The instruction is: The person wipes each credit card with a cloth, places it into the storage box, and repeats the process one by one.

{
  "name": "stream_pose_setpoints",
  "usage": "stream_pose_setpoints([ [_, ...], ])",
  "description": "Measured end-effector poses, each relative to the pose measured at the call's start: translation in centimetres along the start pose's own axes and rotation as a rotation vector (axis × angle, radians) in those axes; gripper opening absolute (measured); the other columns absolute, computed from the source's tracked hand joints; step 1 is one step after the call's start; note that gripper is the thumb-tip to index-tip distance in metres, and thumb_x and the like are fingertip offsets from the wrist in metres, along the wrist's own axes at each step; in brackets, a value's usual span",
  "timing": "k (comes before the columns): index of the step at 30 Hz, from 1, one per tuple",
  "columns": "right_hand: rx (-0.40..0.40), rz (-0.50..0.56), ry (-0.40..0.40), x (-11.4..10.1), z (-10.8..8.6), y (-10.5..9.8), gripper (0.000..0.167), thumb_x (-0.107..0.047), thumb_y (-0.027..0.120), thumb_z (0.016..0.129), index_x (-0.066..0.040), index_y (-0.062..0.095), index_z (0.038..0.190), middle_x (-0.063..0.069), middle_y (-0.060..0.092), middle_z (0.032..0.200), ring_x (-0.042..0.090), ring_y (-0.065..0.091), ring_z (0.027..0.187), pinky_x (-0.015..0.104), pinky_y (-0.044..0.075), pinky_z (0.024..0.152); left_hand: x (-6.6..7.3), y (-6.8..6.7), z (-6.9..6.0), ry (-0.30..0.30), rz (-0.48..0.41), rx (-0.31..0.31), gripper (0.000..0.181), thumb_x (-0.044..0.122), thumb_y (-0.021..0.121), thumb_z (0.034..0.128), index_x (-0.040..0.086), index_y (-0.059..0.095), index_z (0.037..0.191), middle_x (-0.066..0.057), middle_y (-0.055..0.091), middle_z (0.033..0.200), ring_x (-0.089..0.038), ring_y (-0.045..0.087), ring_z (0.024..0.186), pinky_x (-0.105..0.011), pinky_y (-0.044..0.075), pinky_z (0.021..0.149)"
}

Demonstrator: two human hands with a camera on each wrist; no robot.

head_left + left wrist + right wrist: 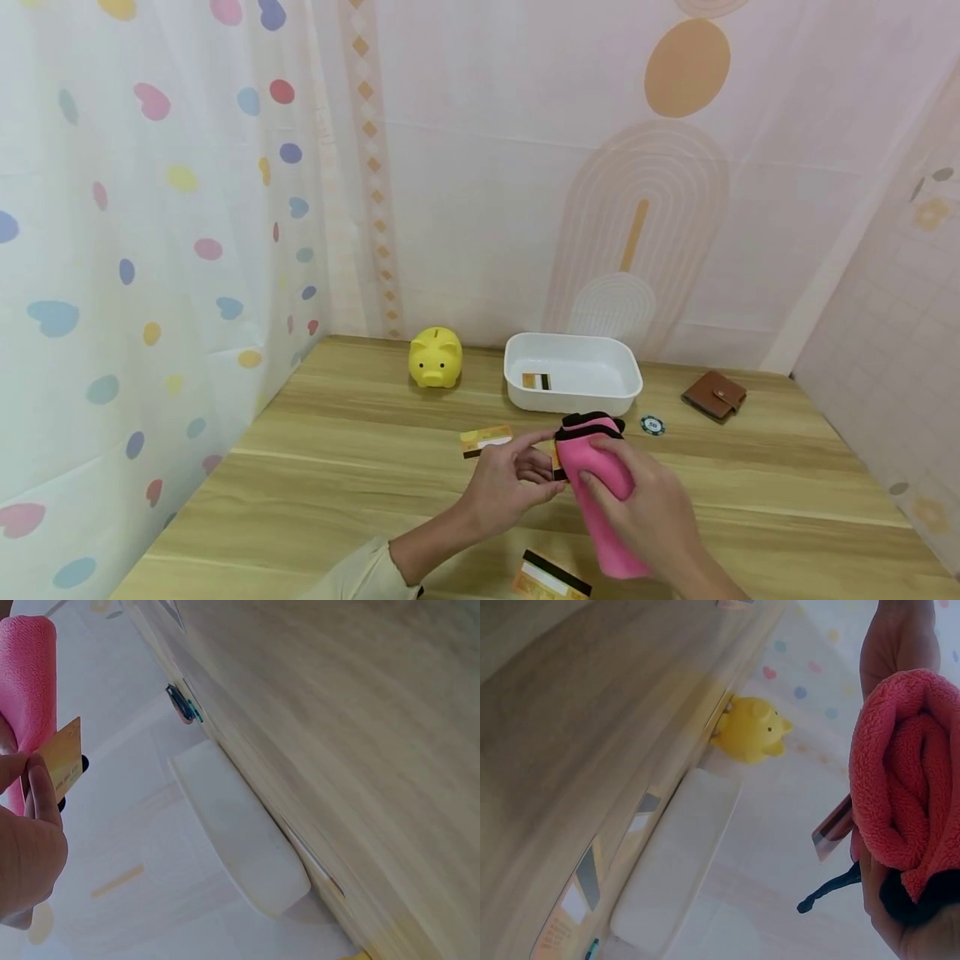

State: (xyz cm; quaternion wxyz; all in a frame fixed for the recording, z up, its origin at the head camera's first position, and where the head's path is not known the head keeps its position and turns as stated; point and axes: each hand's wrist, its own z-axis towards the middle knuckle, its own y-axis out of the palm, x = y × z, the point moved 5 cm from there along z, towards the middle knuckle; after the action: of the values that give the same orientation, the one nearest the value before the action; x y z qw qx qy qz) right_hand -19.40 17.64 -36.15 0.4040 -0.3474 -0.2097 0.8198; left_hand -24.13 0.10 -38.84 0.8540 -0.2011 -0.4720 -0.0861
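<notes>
My right hand grips a rolled pink towel with black trim, held above the table. In the right wrist view the fluffy roll shows its folded end. My left hand is at the towel's left side and pinches a gold bank card between thumb and fingers. The card stands against the towel, which partly hides it in the head view. Below the hands another bank card lies on the table near the front edge. A further card lies just beyond the left hand.
Behind the hands stands a white plastic tub with a bank card in it. A yellow piggy bank sits to its left. At right are a poker chip and a brown wallet. Curtains enclose the table.
</notes>
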Motion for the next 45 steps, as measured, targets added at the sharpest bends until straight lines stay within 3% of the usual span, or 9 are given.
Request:
stream_pose_setpoints([
  [14,-0.048,-0.015,0.077,1.7,0.2,-0.1,0.041,-0.021,0.086,0.077,-0.02,0.07,0.115,0.006,0.072,0.094,0.012,0.058,0.067,0.027,0.044,0.052,-0.2,0.0,-0.2,-0.024,-0.018,-0.022,0.052,-0.005,0.077,0.0819,-0.007,0.056,0.13,-0.017,0.073,0.093,-0.021,0.072,0.08,-0.024,0.06,0.072],
  [22,-0.049,-0.028,0.101,2.6,0.2,-0.1,0.042,-0.023,0.086,0.077,-0.021,0.07,0.116,0.007,0.071,0.09,0.012,0.056,0.066,0.028,0.042,0.051,-0.1,-0.1,-0.3,-0.009,-0.005,-0.028,0.052,-0.002,0.078,0.0828,-0.006,0.056,0.13,-0.017,0.073,0.096,-0.015,0.072,0.081,-0.025,0.06,0.073],
  [30,-0.075,-0.033,0.142,3.3,0.3,-0.3,0.042,-0.024,0.084,0.08,-0.02,0.068,0.118,0.009,0.072,0.095,0.013,0.056,0.066,0.028,0.043,0.052,-0.3,-0.4,-0.3,-0.032,-0.032,-0.005,0.052,-0.002,0.078,0.0824,-0.005,0.056,0.13,-0.018,0.072,0.094,-0.015,0.071,0.081,-0.026,0.06,0.074],
  [35,-0.104,-0.033,0.189,3.6,0.4,-0.5,0.042,-0.027,0.082,0.083,-0.021,0.067,0.122,0.009,0.071,0.09,0.011,0.054,0.061,0.026,0.042,0.048,-0.3,-0.5,-0.4,-0.05,-0.031,0.004,0.055,-0.003,0.078,0.0814,-0.003,0.056,0.131,-0.015,0.072,0.095,-0.012,0.07,0.081,-0.027,0.06,0.075],
  [45,-0.082,-0.021,0.198,4.3,0.5,-0.9,0.04,-0.032,0.081,0.083,-0.021,0.068,0.12,0.006,0.067,0.079,0.009,0.05,0.057,0.025,0.04,0.045,-0.5,-1.0,-0.4,-0.073,-0.064,0.006,0.055,-0.003,0.078,0.0819,0.001,0.056,0.132,-0.014,0.072,0.096,-0.012,0.07,0.083,-0.028,0.06,0.075],
])
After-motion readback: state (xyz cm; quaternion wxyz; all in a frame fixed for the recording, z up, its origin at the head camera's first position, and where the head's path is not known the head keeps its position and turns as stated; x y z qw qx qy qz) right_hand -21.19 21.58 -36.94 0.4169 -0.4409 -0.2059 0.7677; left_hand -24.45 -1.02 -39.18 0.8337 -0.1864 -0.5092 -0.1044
